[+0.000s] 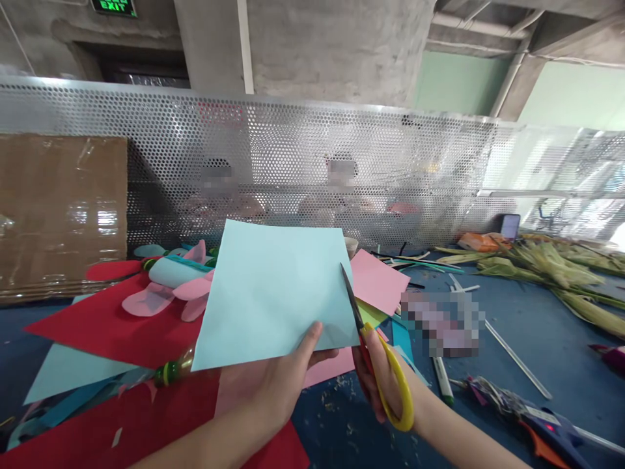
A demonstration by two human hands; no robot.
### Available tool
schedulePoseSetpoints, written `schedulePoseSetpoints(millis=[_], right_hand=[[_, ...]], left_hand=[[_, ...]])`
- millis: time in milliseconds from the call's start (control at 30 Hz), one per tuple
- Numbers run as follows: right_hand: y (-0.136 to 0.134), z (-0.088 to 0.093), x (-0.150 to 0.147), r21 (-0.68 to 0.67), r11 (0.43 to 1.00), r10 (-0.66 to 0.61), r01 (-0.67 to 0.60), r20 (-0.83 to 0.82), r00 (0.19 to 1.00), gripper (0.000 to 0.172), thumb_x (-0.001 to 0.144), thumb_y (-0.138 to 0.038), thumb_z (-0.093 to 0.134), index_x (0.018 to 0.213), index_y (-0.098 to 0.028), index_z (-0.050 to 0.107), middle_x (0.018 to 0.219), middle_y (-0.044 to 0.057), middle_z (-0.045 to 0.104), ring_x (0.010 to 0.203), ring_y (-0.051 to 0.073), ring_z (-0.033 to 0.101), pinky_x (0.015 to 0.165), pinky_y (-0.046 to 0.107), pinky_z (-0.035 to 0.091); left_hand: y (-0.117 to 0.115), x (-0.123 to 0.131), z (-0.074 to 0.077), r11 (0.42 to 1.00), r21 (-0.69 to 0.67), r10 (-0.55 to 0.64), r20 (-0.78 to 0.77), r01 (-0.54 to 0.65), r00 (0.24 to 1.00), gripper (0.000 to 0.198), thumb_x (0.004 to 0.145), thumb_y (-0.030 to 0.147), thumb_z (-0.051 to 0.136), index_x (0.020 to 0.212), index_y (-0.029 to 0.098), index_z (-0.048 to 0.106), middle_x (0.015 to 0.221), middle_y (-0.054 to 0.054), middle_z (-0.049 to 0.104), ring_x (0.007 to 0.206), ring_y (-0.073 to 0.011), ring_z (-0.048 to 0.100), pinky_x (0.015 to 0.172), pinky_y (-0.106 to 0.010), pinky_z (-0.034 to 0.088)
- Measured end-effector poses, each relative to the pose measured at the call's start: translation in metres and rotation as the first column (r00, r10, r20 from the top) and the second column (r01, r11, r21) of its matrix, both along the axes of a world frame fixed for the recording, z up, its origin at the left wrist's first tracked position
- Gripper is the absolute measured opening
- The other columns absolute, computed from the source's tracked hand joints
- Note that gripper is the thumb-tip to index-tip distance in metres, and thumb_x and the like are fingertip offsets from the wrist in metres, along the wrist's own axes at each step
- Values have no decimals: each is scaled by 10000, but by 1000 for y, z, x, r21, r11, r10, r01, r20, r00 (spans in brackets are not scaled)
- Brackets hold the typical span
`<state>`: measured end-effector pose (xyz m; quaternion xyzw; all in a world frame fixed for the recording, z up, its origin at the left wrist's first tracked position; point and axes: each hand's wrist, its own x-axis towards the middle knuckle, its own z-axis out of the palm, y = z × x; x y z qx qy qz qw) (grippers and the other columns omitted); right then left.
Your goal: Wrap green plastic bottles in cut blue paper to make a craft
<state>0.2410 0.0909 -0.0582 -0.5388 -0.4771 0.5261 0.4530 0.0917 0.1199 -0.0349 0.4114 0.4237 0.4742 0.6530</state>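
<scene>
My left hand (278, 384) pinches the lower edge of a light blue sheet of paper (273, 293) and holds it up above the table. My right hand (390, 384) grips scissors (375, 352) with yellow and red handles. Their dark blades point up along the sheet's right edge, at or just into the paper. Under the sheet lie red paper (112, 326), pink paper (378, 280) and other coloured sheets.
A pink and blue paper figure (170, 286) lies at the left. Cardboard (58, 208) leans against a perforated metal screen (312, 163). Green leaves (551, 267), a glue gun (547, 423), a marker (442, 378) and thin sticks lie on the blue table (537, 339). People sit behind the screen.
</scene>
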Motion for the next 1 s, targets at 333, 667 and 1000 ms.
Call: schedulePoseSetpoints(millis=[333, 667, 1000], right_hand=[[-3, 13, 2, -6, 1000, -12, 12, 3, 1000, 751, 595, -980, 308, 552, -235, 393, 364, -85, 322, 273, 65, 336, 279, 195, 385], [4, -14, 1, -24, 999, -46, 45, -60, 997, 674, 750, -879, 329, 661, -222, 455, 377, -90, 366, 240, 78, 349, 220, 183, 332], [0, 1, -1, 22, 999, -43, 42, 25, 999, 690, 692, -914, 349, 621, -230, 403, 342, -90, 341, 217, 61, 325, 205, 157, 278]], left_hand=[[1, 3, -5, 998, -19, 56, 79, -55, 995, 592, 771, 284, 759, 1322, 246, 544, 1316, -79, 630, 1058, -305, 667, 729, -377, 620], [-4, -2, -6, 997, -30, -66, -18, 66, 998, 403, 787, 471, 709, 1077, 190, 712, 1089, -94, 744, 992, -326, 703, 914, -441, 551], [-2, -3, -23, 996, 5, -91, -35, 91, 995, 368, 816, 486, 676, 1041, 200, 729, 1167, -73, 718, 992, -315, 708, 935, -424, 536]])
